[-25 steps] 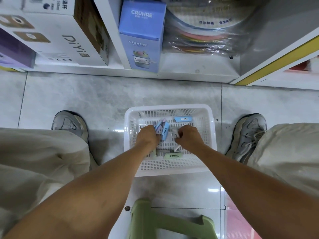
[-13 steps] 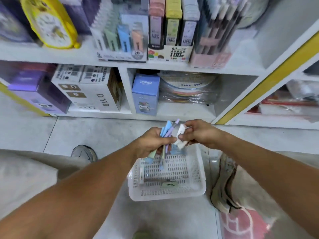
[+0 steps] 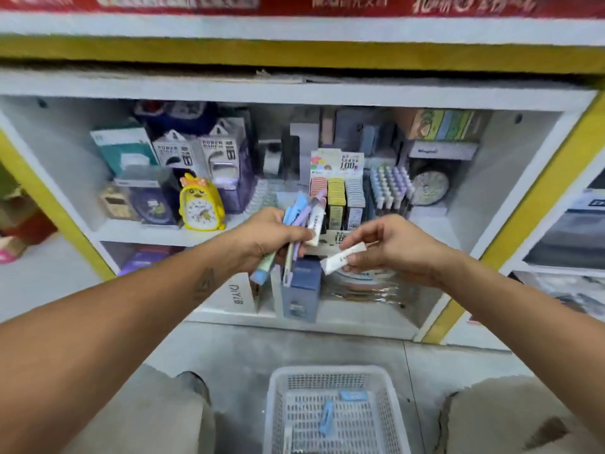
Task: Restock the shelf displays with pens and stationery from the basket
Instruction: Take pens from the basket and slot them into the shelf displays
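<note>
My left hand grips a bundle of pastel stationery pieces, blue, purple, green and white, held up in front of the middle shelf. My right hand pinches one small white piece just right of the bundle. Behind the hands stands a display box of pink, yellow and grey refill packs, with a rack of pastel pens to its right. The white plastic basket sits on the floor between my knees, with a few blue pieces left in it.
A yellow duck clock and boxed gadgets fill the shelf's left half. A round clock stands at the right. Below are a white DIY box and a blue box. Yellow shelf posts frame the bay.
Both hands have risen from the basket to the middle shelf with the stationery. My right hand has drawn one white piece away from the bundle. My view has tilted up.
</note>
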The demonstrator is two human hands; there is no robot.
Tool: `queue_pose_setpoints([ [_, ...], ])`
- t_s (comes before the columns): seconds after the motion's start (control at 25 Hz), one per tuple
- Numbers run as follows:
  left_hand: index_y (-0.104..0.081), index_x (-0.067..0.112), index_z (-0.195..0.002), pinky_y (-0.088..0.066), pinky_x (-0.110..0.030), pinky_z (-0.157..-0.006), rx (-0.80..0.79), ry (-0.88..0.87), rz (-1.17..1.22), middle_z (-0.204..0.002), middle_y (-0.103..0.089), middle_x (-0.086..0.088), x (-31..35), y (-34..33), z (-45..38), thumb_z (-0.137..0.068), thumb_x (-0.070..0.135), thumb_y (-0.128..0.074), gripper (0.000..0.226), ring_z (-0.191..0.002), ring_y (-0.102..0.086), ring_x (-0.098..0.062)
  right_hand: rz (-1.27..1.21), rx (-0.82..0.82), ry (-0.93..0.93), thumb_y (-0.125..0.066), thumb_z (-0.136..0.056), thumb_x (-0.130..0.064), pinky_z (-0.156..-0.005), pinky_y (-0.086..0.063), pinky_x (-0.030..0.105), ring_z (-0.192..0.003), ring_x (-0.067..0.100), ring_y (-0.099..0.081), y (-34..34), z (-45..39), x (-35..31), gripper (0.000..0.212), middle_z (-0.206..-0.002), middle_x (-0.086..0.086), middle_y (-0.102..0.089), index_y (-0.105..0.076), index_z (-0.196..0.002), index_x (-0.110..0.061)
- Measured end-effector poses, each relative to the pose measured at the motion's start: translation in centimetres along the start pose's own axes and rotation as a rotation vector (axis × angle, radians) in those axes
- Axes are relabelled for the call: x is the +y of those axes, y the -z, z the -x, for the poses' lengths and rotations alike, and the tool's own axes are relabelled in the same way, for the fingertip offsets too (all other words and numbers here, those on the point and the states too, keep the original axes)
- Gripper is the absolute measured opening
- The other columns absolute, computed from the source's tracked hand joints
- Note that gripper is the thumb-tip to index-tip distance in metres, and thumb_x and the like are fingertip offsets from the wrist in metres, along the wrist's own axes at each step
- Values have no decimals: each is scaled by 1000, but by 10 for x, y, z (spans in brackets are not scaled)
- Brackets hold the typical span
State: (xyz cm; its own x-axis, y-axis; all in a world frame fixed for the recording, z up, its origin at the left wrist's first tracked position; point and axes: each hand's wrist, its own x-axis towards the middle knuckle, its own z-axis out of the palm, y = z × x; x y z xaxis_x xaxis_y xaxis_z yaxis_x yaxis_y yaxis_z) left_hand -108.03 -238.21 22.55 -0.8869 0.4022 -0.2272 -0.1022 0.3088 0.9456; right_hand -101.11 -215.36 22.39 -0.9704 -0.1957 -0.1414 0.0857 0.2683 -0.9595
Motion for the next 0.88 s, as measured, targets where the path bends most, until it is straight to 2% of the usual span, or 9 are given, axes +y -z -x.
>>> queue_pose_setpoints([
  [0.08,-62,5,-79,-39,-19,-37,47,32,-3,-54,-65,-9,16,15,-3,-87,8,-71,12,-36,-53,-14,24,32,28,-80,-77,5,-67,-59,30,-79,32,-75,-4,-10,-17,20,-85,24,-74,-68,-93,5],
  [0.16,-61,3,-88,-37,-18,-36,78,55,3,-57,-66,-11,27,24,-9,-86,8,-72,12,-36,-54,-16,137,100,65,-82,-75,-2,-61,-51,34,-70,25,-71,-6,-24,-29,20,-79,19,-75,-66,-88,0],
  [0.24,-59,2,-92,-36,-18,-35,105,73,46,-57,-66,-12,32,32,-16,-85,7,-72,15,-35,-53,-16,162,161,84,-83,-75,-5,-64,-46,32,-64,15,-66,-8,-40,-40,18,-77,14,-76,-69,-86,-8],
  [0.4,-56,-1,-94,-34,-18,-34,162,122,91,-55,-65,-13,29,58,-27,-86,5,-71,19,-31,-48,-15,68,189,97,-79,-79,3,-87,-53,34,-79,12,-71,-10,-78,-56,37,-79,0,-75,-72,-107,-20],
  [0.48,-56,-2,-92,-33,-19,-33,205,134,71,-55,-65,-14,26,76,-29,-86,5,-71,17,-30,-45,-14,69,222,135,-74,-85,3,-85,-56,28,-77,9,-67,-13,-95,-60,45,-73,-7,-67,-69,-119,-27],
  [0.6,-59,-4,-92,-33,-20,-33,265,133,24,-60,-66,-17,26,99,-31,-87,5,-71,16,-31,-42,-15,95,193,159,-69,-89,4,-75,-58,24,-70,7,-64,-21,-111,-63,60,-79,-5,-59,-61,-134,-35],
  [0.72,-61,-6,-95,-33,-21,-34,287,143,26,-67,-68,-20,27,107,-37,-87,5,-71,17,-33,-43,-16,153,178,142,-73,-85,4,-65,-57,26,-62,13,-66,-26,-121,-68,47,-82,2,-63,-70,-118,-29],
  [0.88,-58,-2,-88,-32,-20,-35,279,155,42,-58,-65,-16,28,100,-47,-87,4,-70,13,-29,-40,-15,274,214,197,-73,-87,1,-56,-51,25,-55,9,-62,-24,-133,-67,25,-69,-2,-63,-72,-99,-20],
])
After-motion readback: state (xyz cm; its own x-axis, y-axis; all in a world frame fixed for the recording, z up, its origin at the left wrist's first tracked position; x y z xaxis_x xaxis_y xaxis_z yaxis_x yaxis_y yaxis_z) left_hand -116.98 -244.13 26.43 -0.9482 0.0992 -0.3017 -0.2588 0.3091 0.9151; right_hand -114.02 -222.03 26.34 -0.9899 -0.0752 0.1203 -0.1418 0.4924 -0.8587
